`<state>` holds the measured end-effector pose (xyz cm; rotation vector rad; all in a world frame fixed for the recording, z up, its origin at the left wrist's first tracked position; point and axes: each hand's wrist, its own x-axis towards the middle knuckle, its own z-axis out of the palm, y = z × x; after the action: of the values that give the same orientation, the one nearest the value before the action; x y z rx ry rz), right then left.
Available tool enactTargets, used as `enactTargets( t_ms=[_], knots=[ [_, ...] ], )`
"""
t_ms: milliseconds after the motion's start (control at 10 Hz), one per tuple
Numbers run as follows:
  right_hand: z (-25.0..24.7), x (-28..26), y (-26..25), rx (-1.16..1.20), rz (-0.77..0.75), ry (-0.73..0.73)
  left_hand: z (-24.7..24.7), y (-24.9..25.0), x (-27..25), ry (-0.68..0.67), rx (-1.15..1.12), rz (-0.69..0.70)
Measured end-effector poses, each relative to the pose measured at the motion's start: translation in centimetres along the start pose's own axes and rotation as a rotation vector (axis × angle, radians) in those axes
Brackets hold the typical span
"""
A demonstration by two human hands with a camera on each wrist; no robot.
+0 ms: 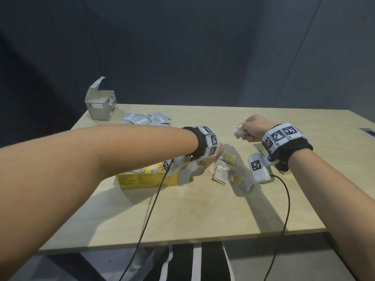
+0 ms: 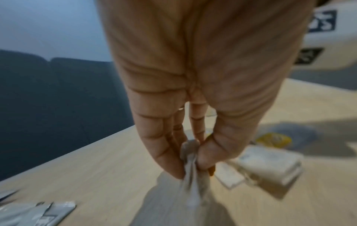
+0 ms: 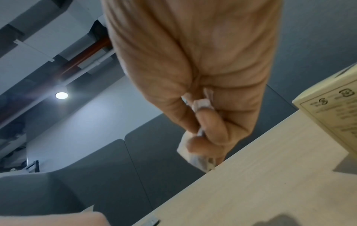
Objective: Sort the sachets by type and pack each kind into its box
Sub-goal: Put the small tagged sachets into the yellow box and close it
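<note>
My left hand (image 1: pixel 212 159) hangs just right of the open yellow box (image 1: pixel 146 180), low over the table. In the left wrist view, the left hand (image 2: pixel 190 169) pinches the top of a pale sachet (image 2: pixel 193 191) that dangles below thumb and fingers. The right hand (image 1: pixel 250 128) is raised over the middle of the table, fist curled round crumpled white sachets (image 1: pixel 239 133); the right wrist view shows the hand (image 3: pixel 203 146) and the sachets (image 3: pixel 197 159) too. Loose white and yellow sachets (image 1: pixel 220 175) lie between the hands. Grey sachets (image 1: pixel 146 118) are spread near the open grey box (image 1: pixel 100 107).
The light wooden table (image 1: pixel 203 216) has bare surface in front of the yellow box. A pale cream box (image 3: pixel 332 107) stands close beside the right hand. Black cables (image 1: pixel 150 211) trail from both wrists over the front edge. Dark panels stand behind the table.
</note>
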<state>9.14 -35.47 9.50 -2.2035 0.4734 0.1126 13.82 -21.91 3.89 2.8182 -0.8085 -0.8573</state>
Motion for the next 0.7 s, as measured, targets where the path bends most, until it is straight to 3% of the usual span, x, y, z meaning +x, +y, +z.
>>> enactTargets(
  t_ms=[100,400,500,600,700],
  knots=[
    [-0.6,-0.8,-0.6,-0.023,-0.01,0.034,-2.4,-0.2,-3.5,0.001,0.039,0.107],
    [0.7,-3.2,-2.9,0.045,-0.213,0.062,-6.1,-5.6,-9.9,0.449,-0.463,-0.018],
    [3.2,-4.6,-4.6,0.176,-0.248,-0.087,-6.2,-9.0,-12.2,0.637,-0.457,-0.041],
    [6.5,-5.9,-6.4,0.053,-0.328,-0.198,-5.5,-12.2,-14.6,0.734,-0.428,-0.056],
    [10.2,-6.5,-7.9,-0.062,-0.408,-0.237,-4.6,-14.6,-16.7,0.733,-0.431,-0.065]
  ],
)
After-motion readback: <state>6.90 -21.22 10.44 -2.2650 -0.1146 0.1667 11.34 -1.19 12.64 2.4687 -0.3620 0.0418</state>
